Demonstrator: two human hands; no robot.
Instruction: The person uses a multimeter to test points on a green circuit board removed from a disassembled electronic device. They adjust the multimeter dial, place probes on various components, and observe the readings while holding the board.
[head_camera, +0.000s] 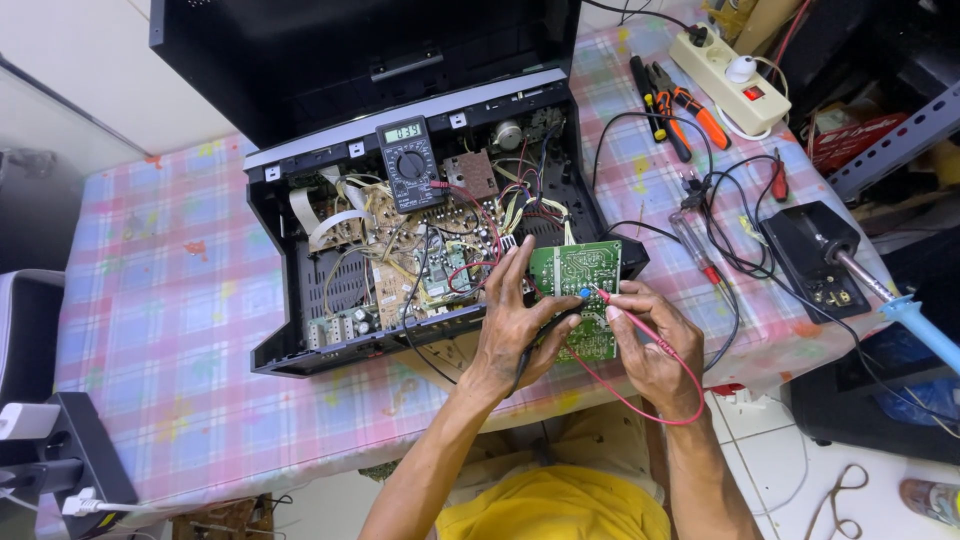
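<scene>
An opened black amplifier chassis (300, 300) lay on the checked tablecloth (170, 300), with a digital multimeter (409, 163) resting on its rear edge. At the chassis's right front corner, the left hand (515, 320) gripped a green circuit board (580, 295) and the black probe lead (535, 340). Just right of it, the right hand (655, 345) pinched the red probe (625, 312), tip touching that board. Farther right sat a soldering iron stand (810, 255).

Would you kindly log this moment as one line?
left hand: black probe on green circuit board | right hand: red probe on board | grey multimeter: on open black chassis
</scene>
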